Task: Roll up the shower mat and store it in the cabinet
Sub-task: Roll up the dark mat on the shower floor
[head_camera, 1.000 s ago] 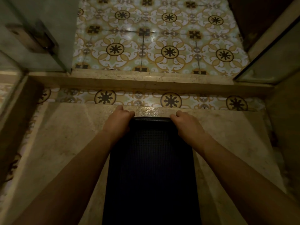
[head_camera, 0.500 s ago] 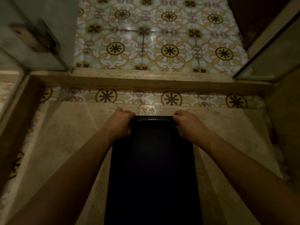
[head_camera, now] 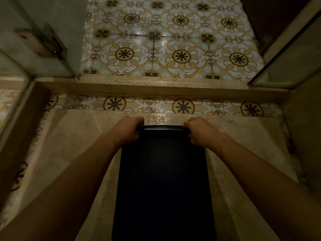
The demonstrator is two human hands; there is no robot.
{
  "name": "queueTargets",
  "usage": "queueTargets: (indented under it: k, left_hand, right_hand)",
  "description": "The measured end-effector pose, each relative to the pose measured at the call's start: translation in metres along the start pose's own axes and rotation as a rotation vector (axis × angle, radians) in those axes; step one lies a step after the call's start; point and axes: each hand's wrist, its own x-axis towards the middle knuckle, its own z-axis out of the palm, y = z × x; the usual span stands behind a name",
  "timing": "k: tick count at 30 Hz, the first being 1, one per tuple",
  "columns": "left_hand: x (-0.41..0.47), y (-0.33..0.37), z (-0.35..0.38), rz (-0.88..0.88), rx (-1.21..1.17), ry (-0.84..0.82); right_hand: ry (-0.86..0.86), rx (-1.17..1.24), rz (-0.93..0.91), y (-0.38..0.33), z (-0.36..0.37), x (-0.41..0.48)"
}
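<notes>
A dark, grid-textured shower mat [head_camera: 163, 180] lies lengthwise on the beige stone shower floor, running from the bottom of the view up to the middle. Its far end is curled over into a thin glossy roll [head_camera: 161, 128]. My left hand [head_camera: 128, 131] is closed on the left end of that roll, and my right hand [head_camera: 199, 132] is closed on the right end. Both forearms reach in from the bottom corners. No cabinet is in sight.
A raised stone threshold [head_camera: 156, 87] crosses the view beyond the mat, with patterned floor tiles [head_camera: 166, 40] past it. A glass door with a metal hinge [head_camera: 40, 44] stands at the upper left, and a glass panel [head_camera: 286, 63] at the upper right. Walls close in on both sides.
The far edge of the mat has been turned over into a small roll under both hands. The hands kept their grip and shifted only slightly.
</notes>
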Motion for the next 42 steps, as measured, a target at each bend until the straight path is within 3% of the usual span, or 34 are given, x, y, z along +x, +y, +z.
queueTargets:
  k: [3, 9, 15, 23, 29, 34, 42]
  left_hand:
    - [0.000, 0.004, 0.000, -0.007, 0.003, 0.045]
    - [0.004, 0.002, -0.005, -0.013, 0.053, -0.099]
    - [-0.004, 0.005, 0.003, -0.041, 0.022, 0.046]
    - [-0.007, 0.008, 0.000, -0.048, 0.011, -0.048]
    - [-0.014, 0.012, 0.005, -0.063, 0.014, 0.060]
    - [-0.015, 0.008, 0.004, -0.080, 0.006, -0.025]
    - [-0.024, 0.012, 0.010, -0.053, 0.047, 0.101]
  right_hand:
    - [0.020, -0.011, 0.022, -0.001, -0.002, -0.002]
    - [-0.034, 0.033, 0.036, 0.000, -0.010, -0.001]
    - [0.028, 0.118, 0.067, 0.002, -0.007, -0.005]
    - [-0.143, 0.126, 0.075, 0.002, -0.012, -0.007]
    - [-0.005, 0.114, 0.135, 0.001, -0.007, -0.010]
    - [-0.087, 0.077, 0.127, -0.004, -0.008, -0.012]
    - [-0.036, 0.045, 0.097, -0.006, -0.007, -0.015]
